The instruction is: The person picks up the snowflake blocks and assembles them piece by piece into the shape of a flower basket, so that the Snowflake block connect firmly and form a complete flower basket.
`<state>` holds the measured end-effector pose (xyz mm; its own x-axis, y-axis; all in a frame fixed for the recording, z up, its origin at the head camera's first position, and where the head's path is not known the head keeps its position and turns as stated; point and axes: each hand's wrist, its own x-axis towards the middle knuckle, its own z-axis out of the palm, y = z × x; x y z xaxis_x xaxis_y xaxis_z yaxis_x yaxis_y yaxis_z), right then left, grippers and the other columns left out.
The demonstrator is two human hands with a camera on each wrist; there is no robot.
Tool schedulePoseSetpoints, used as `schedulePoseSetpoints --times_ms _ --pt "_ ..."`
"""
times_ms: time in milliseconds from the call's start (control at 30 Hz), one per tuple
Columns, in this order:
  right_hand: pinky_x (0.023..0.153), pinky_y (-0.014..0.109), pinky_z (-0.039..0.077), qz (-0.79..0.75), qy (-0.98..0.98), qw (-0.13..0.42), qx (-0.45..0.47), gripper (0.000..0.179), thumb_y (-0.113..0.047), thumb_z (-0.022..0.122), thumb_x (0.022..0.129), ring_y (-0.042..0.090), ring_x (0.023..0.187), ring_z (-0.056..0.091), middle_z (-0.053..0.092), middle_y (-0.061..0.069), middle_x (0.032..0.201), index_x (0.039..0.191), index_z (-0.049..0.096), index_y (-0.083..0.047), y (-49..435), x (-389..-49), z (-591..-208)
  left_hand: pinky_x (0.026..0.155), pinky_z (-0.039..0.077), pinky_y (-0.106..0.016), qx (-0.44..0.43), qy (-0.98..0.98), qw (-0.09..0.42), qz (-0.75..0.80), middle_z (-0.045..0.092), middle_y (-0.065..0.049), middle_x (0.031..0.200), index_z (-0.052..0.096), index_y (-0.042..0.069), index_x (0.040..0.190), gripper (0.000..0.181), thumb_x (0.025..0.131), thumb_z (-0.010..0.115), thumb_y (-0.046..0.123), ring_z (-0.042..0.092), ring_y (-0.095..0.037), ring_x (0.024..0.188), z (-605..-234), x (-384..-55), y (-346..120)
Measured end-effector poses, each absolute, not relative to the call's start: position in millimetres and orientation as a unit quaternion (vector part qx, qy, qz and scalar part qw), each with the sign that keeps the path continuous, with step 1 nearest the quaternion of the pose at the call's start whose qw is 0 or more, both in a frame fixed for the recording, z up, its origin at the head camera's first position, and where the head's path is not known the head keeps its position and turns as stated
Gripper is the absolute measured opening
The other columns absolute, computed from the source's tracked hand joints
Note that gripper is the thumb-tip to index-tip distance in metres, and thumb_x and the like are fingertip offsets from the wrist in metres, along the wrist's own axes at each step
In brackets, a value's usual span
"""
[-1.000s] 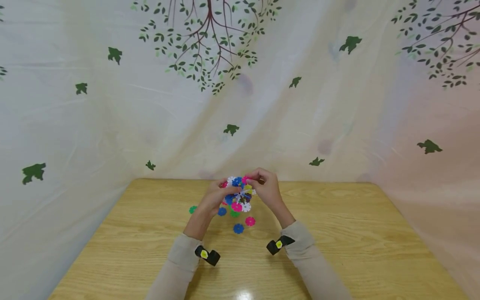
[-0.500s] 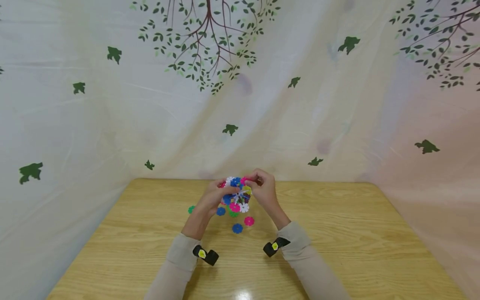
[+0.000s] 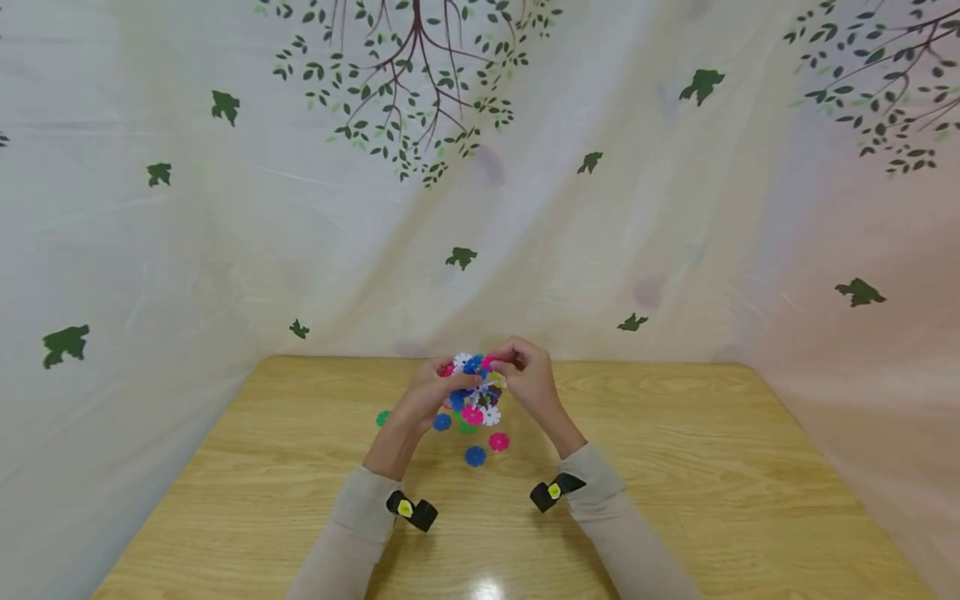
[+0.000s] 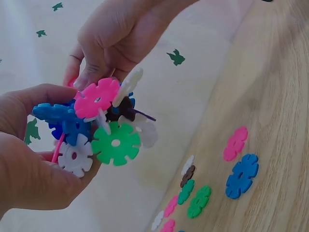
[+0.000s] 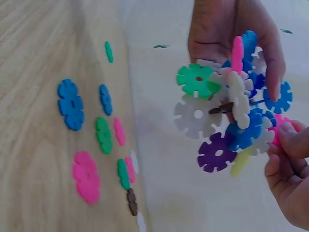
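Observation:
A cluster of interlocking plastic flower discs (image 4: 116,143) in green, white, blue, pink, purple, yellow and brown is held up above the table. My left hand (image 3: 422,398) grips it from the left, thumb across the near side and fingers behind. At the cluster's upper right, my right hand (image 3: 531,377) pinches a pink disc (image 5: 278,129) between thumb and fingertips. That pink disc touches the edge of the cluster; whether it is slotted in cannot be told. The left hand's fingertips are partly hidden behind the discs.
Loose discs lie on the wooden table (image 3: 660,467) below the hands, among them a blue disc (image 3: 476,456), a pink disc (image 3: 498,442) and a green disc (image 4: 199,201). A printed cloth backdrop (image 3: 337,250) hangs behind the table's far edge.
Both hands stay almost in place around the cluster, with only slight shifts. The right hand keeps its pinch on the pink disc, and the loose discs lie as before.

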<state>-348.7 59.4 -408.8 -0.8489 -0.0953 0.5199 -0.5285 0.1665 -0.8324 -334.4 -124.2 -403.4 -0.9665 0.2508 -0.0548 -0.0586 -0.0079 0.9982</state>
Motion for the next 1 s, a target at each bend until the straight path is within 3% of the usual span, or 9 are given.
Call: schedulePoseSetpoints --times_ms 233,367,500,633,733,867,1000 --pt "0.072 0.025 0.054 0.538 -0.792 0.143 0.25 0.006 -0.001 0.073 0.091 0.022 0.082 0.068 0.074 0.014 0.093 0.093 0.078 -0.002 74 -344 -393 0.079 0.055 -0.028 0.072 0.704 0.157 0.689 0.072 -0.002 0.103 0.063 0.0 0.13 0.045 0.09 0.072 0.019 0.065 -0.013 0.09 -404 -336 -120" --pt "0.076 0.029 0.055 0.499 -0.814 0.106 0.277 0.009 -0.007 0.073 0.092 0.018 0.088 0.067 0.074 0.01 0.099 0.099 0.08 -0.006 75 -344 -387 0.086 0.053 -0.031 0.067 0.718 0.162 0.674 0.071 -0.004 0.111 0.065 0.003 0.13 0.046 0.087 0.076 0.017 0.064 -0.016 0.098 -405 -335 -118" --pt "0.081 0.036 0.055 0.485 -0.825 0.099 0.272 0.019 -0.011 0.073 0.094 0.023 0.094 0.067 0.073 0.013 0.104 0.112 0.076 -0.006 79 -344 -385 0.091 0.051 -0.035 0.055 0.727 0.15 0.667 0.068 -0.012 0.122 0.061 0.006 0.135 0.051 0.087 0.077 0.017 0.063 -0.023 0.106 -408 -335 -119" --pt "0.083 0.044 0.057 0.466 -0.843 0.089 0.255 0.023 -0.008 0.07 0.095 0.029 0.094 0.067 0.072 0.017 0.103 0.118 0.072 -0.001 93 -345 -386 0.087 0.053 -0.033 0.029 0.722 0.135 0.678 0.064 -0.017 0.129 0.052 0.006 0.142 0.057 0.091 0.073 0.02 0.063 -0.024 0.108 -408 -337 -124" --pt "0.077 0.037 0.057 0.423 -0.864 0.031 0.272 0.021 -0.006 0.07 0.096 0.023 0.086 0.066 0.073 0.016 0.097 0.114 0.072 0.003 103 -347 -395 0.083 0.056 -0.029 0.018 0.709 0.132 0.692 0.064 -0.018 0.128 0.048 0.004 0.144 0.058 0.094 0.07 0.022 0.065 -0.02 0.104 -407 -339 -127" --pt "0.073 0.026 0.054 0.36 -0.873 -0.079 0.319 0.017 -0.008 0.069 0.096 0.011 0.081 0.062 0.073 0.013 0.093 0.107 0.072 0.005 110 -349 -414 0.074 0.058 -0.024 0.013 0.689 0.13 0.713 0.068 -0.012 0.114 0.048 0.002 0.142 0.054 0.095 0.068 0.02 0.067 -0.014 0.09 -407 -341 -129" --pt "0.074 0.023 0.054 0.34 -0.863 -0.146 0.344 0.018 -0.005 0.07 0.093 0.008 0.08 0.063 0.072 0.014 0.09 0.107 0.071 0.007 110 -348 -434 0.069 0.058 -0.024 0.007 0.671 0.116 0.732 0.068 -0.006 0.104 0.053 0.001 0.134 0.046 0.094 0.069 0.017 0.067 -0.011 0.084 -409 -343 -129"
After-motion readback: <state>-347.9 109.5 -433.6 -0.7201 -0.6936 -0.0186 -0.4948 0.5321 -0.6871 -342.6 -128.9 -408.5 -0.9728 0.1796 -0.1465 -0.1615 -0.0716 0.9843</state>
